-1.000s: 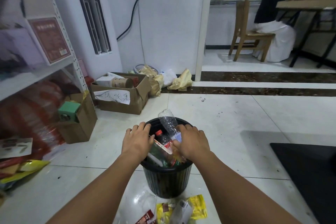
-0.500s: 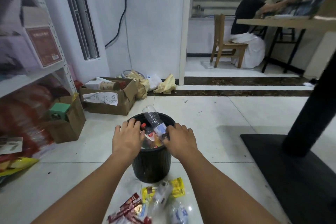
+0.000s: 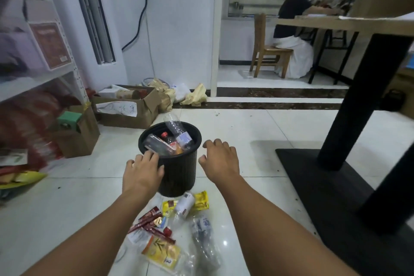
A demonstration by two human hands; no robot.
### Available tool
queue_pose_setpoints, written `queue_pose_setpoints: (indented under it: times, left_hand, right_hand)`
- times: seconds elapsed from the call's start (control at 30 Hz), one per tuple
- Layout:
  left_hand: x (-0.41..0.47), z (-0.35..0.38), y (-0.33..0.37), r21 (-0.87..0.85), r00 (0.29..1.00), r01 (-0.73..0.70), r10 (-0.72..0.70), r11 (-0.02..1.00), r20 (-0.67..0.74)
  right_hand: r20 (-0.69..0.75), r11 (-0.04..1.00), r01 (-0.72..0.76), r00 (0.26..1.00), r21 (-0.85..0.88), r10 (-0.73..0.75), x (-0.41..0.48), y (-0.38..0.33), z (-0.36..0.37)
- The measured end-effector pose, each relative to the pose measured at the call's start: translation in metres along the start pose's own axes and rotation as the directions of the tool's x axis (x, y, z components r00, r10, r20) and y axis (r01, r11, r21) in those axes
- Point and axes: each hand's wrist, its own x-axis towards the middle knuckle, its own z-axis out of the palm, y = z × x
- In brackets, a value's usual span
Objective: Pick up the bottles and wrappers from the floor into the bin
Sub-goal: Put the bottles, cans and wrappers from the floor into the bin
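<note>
Flanking the bin [image 3: 179,172], the left hand [image 3: 143,171] and right hand [image 3: 220,160] hang loose and empty, seemingly free to gather more; bottles [image 3: 177,135] crowd the bin, wrappers [image 3: 161,251] wait on the floor [image 3: 246,130] before it.

Bottles [image 3: 177,135] crowd the bin [image 3: 179,172]; open floor [image 3: 246,127] on its right.

Black ribbed bin [image 3: 179,170] holding bottles [image 3: 177,130], wrappers [image 3: 154,222] on floor before it
</note>
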Motion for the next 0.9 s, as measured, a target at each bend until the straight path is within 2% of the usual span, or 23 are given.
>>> queue_pose_setpoints:
  times: [0.1, 0.37, 0.53, 0.9]
  left_hand:
    - [-0.026, 0.002, 0.002, 0.037, 0.999, -0.024, 0.023, 0.999, 0.024]
    - [-0.090, 0.052, -0.013, 0.137, 0.980, 0.044, -0.070, 0.990, 0.188]
    - [-0.115, 0.109, 0.001, 0.072, 0.961, 0.008, -0.028, 0.997, 0.275]
    - [-0.139, 0.221, 0.027, -0.030, 0.926, -0.099, 0.103, 0.995, 0.364]
  right_hand:
    - [0.004, 1.000, 0.017, 1.000, -0.003, -0.017, -0.025, 0.003, 0.012]
    - [0.031, 0.998, 0.043, 0.999, 0.035, -0.044, -0.062, 0.012, 0.059]
    - [0.100, 1.000, 0.013, 0.995, 0.000, -0.013, -0.075, 0.033, 0.101]
    - [0.172, 0.996, 0.012, 0.985, -0.086, 0.002, -0.090, 0.063, 0.195]
